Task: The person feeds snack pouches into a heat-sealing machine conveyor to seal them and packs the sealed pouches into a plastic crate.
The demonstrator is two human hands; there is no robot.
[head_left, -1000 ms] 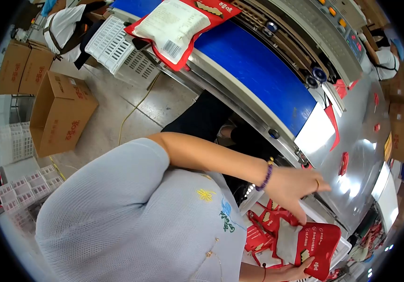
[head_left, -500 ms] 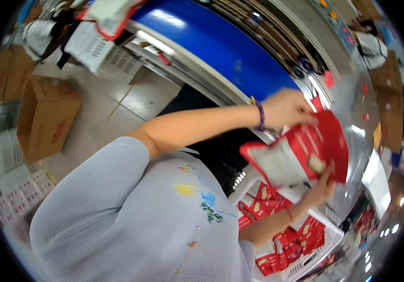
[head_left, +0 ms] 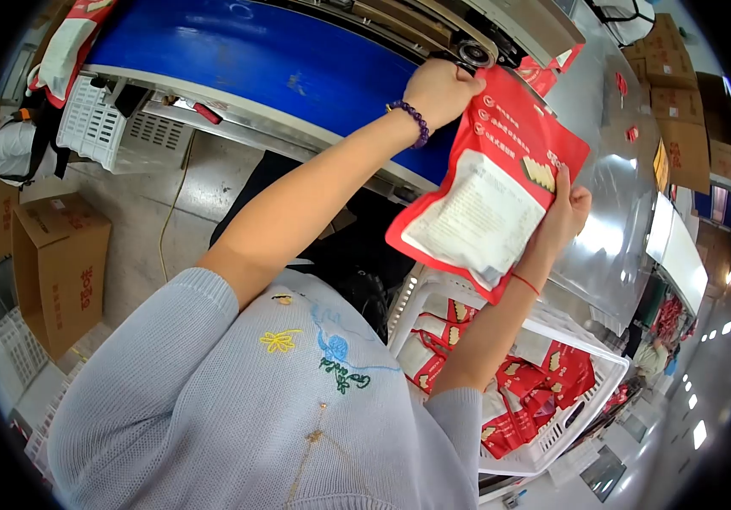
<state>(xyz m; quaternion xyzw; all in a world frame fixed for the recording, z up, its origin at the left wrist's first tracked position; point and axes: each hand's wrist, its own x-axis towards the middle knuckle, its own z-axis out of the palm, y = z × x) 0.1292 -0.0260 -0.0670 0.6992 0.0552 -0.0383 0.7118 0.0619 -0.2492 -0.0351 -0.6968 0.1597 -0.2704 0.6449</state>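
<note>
A red and white printed pouch (head_left: pixel 483 204) is held up between my two hands, tilted, with its printed face towards me. My left hand (head_left: pixel 443 92), wearing a purple bead bracelet, is closed at the pouch's upper left corner, close to a dark roller (head_left: pixel 473 53) on the machine. Along the pouch's right edge my right hand (head_left: pixel 564 212) grips it, thumb on the front and fingers behind. Below the right forearm stands a white basket (head_left: pixel 525 466) holding several similar red pouches (head_left: pixel 552 374).
A blue conveyor belt (head_left: pixel 238 68) runs along the machine (head_left: pixel 382 25). Another pouch (head_left: pixel 68 51) lies at its far left end. A shiny metal table (head_left: pixel 595 170) is on the right. Cardboard boxes (head_left: pixel 59 263) and white crates (head_left: pixel 91 123) stand on the left.
The pouch has moved up and left, towards the machine's roller, and its printed face now shows more squarely. Both hands have travelled with it, still gripping. The view has shifted too.
</note>
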